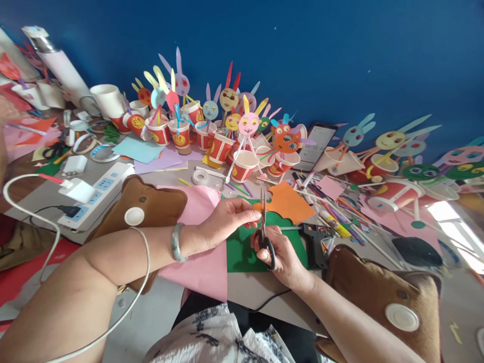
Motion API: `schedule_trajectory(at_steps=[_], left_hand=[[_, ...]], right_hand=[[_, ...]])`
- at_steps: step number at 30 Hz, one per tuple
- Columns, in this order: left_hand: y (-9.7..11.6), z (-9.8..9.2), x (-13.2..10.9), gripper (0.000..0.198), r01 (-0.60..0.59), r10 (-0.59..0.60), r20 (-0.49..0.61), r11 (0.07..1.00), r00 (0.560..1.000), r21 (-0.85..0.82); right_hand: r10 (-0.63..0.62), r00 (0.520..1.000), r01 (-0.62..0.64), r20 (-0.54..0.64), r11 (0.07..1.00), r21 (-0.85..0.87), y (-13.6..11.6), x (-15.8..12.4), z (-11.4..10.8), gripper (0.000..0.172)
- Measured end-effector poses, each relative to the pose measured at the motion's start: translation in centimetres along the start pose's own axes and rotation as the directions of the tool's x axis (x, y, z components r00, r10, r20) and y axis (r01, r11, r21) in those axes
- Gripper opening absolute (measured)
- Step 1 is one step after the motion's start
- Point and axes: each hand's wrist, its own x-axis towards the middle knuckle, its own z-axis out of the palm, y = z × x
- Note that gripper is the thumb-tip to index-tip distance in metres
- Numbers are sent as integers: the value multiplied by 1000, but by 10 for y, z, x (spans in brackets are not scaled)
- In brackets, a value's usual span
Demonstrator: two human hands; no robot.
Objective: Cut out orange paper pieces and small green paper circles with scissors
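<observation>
Between the thumb and fingers of my left hand [236, 218] is a small piece of orange paper [258, 207], held up at the scissors. My right hand [284, 254] grips black-handled scissors [263, 222], blades pointing up and away from me, right beside the orange piece. Whether the blades touch the paper I cannot tell. Below both hands lies a green sheet [242, 257], with a pink sheet [196, 269] to its left. A larger cut orange sheet [290, 202] rests just beyond the scissors. Close to my right hand is a dark glue gun [315, 246].
Paper-cup figures [244, 164] with rabbit-eared faces line the wall side. A power strip [102, 189] and brown cushion [151, 201] are at left; another cushion [363, 277] is at right. A white cable [145, 267] crosses my left arm. A phone [315, 143] stands behind scattered pens and a glue stick [335, 224].
</observation>
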Motion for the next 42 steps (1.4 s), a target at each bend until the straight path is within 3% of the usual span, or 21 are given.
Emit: schedule_trajectory(at_steps=[42], left_hand=[[-3, -1, 2, 24, -16, 16, 18, 1000, 1000, 19]], right_hand=[[9, 1000, -9, 6, 1000, 1, -2, 1, 0, 75]])
